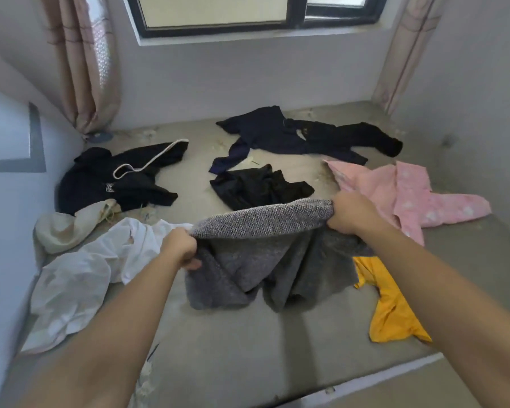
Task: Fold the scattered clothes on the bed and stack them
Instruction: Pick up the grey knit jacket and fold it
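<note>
Home bedroom: bed (248,348) tucked in a wall corner, window (248,13) above, curtains (83,69) both sides, clothes (409,195) strewn on the bed.

**Nine Garments on One Bed**

We count nine garments: grey knit (248,260), white garment (80,278), cream garment (62,228), pink garment (409,192), yellow garment (395,313), black hoodie (106,178), black heap (256,184), navy garment (256,131), far black garment (351,136). We count two curtains, left curtain (83,63) and right curtain (407,54), and one window (218,31).

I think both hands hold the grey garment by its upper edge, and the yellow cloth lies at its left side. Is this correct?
Not quite. The head view shows the yellow cloth at the right side of the grey garment, not the left. The rest is correct: the left hand and the right hand both hold its upper edge.
</note>
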`<state>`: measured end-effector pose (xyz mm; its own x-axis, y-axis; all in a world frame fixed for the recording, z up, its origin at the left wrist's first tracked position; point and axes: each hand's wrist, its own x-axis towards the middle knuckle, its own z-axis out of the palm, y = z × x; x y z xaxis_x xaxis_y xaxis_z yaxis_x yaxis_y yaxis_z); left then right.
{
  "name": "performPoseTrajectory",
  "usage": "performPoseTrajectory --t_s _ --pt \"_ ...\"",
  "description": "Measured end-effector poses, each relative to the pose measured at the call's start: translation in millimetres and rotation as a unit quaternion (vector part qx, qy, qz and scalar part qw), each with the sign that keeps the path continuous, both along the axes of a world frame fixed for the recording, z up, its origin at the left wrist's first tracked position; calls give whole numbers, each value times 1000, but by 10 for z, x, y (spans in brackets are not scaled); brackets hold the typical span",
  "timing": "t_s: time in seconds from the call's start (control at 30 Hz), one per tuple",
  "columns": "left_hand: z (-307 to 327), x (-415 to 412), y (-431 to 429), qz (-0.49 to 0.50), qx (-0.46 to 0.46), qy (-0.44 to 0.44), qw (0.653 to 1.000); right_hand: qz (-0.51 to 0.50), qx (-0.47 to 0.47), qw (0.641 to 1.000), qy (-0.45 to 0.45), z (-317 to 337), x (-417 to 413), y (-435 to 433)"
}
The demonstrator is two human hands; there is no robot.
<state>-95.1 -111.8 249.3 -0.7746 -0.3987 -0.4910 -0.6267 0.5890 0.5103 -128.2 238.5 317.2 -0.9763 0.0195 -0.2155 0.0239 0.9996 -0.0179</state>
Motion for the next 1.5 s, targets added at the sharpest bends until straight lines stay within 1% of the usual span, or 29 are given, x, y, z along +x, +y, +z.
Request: performPoseTrajectory --t_s 0.03,0.07,0.13,0.17,0.23,0.33,0.43,0.53,0.63,0.7,0.73,0.8,0.87,0.9,0.93,1.0,1.07,1.17,1.2,1.3,1.37,1.43,1.47,1.5 --pt "59 -124 42 41 20 46 998 14 -4 999 37 83 -158 38" --pt "147 -259 79 48 1 103 994 31 1 996 81 196 -309 79" --pt "427 -556 166 -8 -90 202 975 62 24 984 163 494 -590 195" --pt "592 -701 206 -42 -117 246 961 72 34 978 191 675 -710 261" --pt "984 -958 272 -92 -136 327 931 76 37 964 253 1046 -915 413" --pt "1546 -1234 289 -109 -171 411 889 57 -13 934 352 1502 -1085 578" --pt "2036 -1331 223 -121 -210 451 859 52 -53 909 410 1828 -1085 589" --pt "2255 -1298 89 -160 -249 442 847 66 -50 892 445 1970 -985 570" --pt "2129 -1210 -14 -194 -284 420 840 82 -42 890 447 1791 -814 490" --pt "1832 -1112 -69 -205 -281 409 844 98 -54 890 442 1506 -666 416" --pt "1626 -1044 -94 -209 -271 392 854 103 -63 894 431 1309 -575 375" --pt "1124 -853 -131 -226 -259 337 876 99 -67 916 384 812 -363 291" --pt "558 -617 -156 -260 -265 259 892 87 -54 943 317 224 -135 220" --pt "256 -483 -170 -282 -277 211 894 82 -50 956 276 -90 -12 193" --pt "-59 -349 -192 -308 -295 166 889 79 -52 969 230 -398 120 163" --pt "-657 -36 -220 -362 -327 88 868 79 -50 989 117 -986 398 107" --pt "-1218 319 -231 -397 -333 12 855 81 -35 996 0 -1532 710 40" --pt "-1871 881 -141 -422 -318 -122 840 84 -5 986 -145 -2217 1266 -105" --pt "-2049 1066 -98 -424 -312 -148 837 80 3 979 -187 -2419 1458 -157" --pt "-2492 1536 -18 -422 -307 -169 836 74 26 959 -272 -2947 1946 -266" --pt "-2666 1718 28 -433 -312 -189 824 70 27 946 -315 -3195 2133 -317" --pt "-2785 1810 68 -455 -302 -239 803 74 34 925 -372 -3372 2224 -339" --pt "-2838 1845 73 -467 -288 -278 789 80 40 905 -417 -3433 2251 -345" --pt "-2882 1874 81 -478 -266 -322 773 77 38 873 -480 -3481 2261 -352"
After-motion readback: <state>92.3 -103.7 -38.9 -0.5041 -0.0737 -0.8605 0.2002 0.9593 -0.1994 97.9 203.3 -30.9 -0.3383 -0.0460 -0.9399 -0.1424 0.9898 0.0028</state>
